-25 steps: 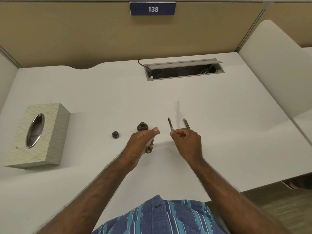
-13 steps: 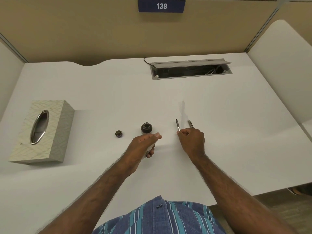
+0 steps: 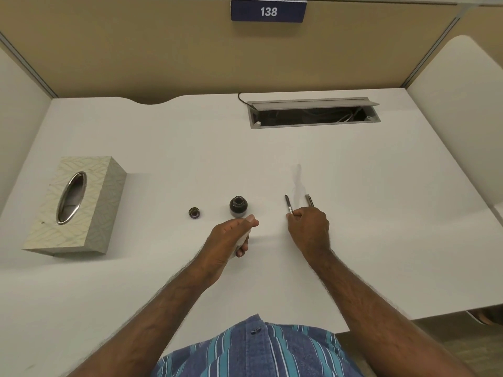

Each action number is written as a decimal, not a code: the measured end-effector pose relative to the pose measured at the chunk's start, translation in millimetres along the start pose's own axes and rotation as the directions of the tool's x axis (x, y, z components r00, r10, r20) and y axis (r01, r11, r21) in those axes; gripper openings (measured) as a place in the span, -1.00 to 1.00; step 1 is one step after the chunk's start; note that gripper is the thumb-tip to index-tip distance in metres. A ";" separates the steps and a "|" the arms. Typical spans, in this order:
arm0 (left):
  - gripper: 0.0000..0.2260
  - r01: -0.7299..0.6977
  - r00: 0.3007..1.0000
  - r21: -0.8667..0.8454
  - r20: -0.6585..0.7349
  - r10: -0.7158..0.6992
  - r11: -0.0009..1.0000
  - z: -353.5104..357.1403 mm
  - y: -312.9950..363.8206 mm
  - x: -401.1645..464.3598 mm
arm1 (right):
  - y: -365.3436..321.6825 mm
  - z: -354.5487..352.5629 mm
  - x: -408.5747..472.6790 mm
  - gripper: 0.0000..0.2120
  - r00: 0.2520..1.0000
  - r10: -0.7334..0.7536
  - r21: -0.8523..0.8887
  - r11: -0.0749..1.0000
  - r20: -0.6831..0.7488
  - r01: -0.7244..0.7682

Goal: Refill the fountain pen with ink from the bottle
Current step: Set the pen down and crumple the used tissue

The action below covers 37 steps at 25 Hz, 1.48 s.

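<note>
Head view — right hand (image 3: 309,227) grip still pinching pen section (image 3: 288,204), left hand (image 3: 231,235) unchanged, fisted.

Just one view here, a head cam that's looking forward and steeply down over the tabletop (image 3: 381,213), wide-angle so the edges are bending. It's sitting close above the hands (image 3: 231,235), with the cubicle wall (image 3: 136,55) filling the top of frame.
</note>
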<state>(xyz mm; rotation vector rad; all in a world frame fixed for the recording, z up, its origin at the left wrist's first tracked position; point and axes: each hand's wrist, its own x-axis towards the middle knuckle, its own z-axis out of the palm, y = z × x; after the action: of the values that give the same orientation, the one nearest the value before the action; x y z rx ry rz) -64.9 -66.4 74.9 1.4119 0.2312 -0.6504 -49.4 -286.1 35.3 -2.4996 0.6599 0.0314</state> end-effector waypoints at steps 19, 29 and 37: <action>-0.56 -0.075 0.984 -0.084 -0.170 0.060 0.994 23.9 -41.0 -20.6 | 2.3 -26.3 -61.7 -0.73 0.927 -0.329 0.446 0.867 0.180 0.222; -0.71 -0.210 0.925 -0.164 -0.353 0.142 0.964 13.0 -60.2 -69.5 | -38.2 -17.5 -102.7 -0.73 0.674 -0.591 0.500 0.787 0.444 0.361; -0.83 -0.216 0.818 -0.151 -0.568 0.094 0.965 -52.3 -87.7 -141.3 | -91.2 26.6 -148.9 -0.91 0.600 -0.633 0.470 0.771 0.490 0.429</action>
<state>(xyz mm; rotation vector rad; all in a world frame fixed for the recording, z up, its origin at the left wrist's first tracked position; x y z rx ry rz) -215.1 21.7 65.9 1.3689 0.6227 -0.0524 -135.1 -138.9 82.1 -2.0763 -0.3746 0.4832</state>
